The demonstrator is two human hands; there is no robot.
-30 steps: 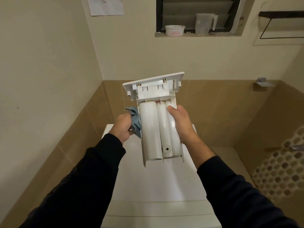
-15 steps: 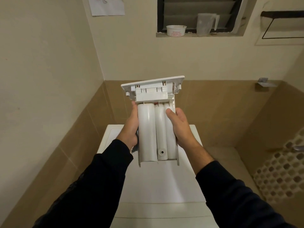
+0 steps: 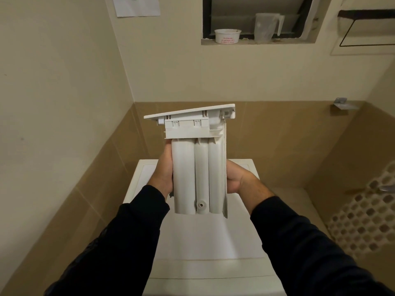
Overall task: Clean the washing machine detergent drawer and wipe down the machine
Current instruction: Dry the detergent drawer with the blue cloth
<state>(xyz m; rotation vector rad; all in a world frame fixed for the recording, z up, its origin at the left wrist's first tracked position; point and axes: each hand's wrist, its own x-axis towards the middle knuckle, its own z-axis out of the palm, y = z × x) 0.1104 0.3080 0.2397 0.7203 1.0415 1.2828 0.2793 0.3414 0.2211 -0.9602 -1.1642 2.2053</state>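
Since 1 second ago the blue cloth has gone from sight and the right hand [image 3: 237, 180] has shifted from the drawer's underside to its side rail. Both hands now clasp the detergent drawer [image 3: 198, 167] between them, underside facing the person, above the washing machine [image 3: 205, 242]. Left hand [image 3: 163, 171] curls round the opposite edge. It looks like light, stiff, hollow plastic, possibly slick; the long side walls seem the safest hold, not the thin front panel.

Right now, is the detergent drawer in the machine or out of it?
Out. The detergent drawer is held in the air above the washing machine, underside towards the camera, with the left hand and right hand gripping its sides.
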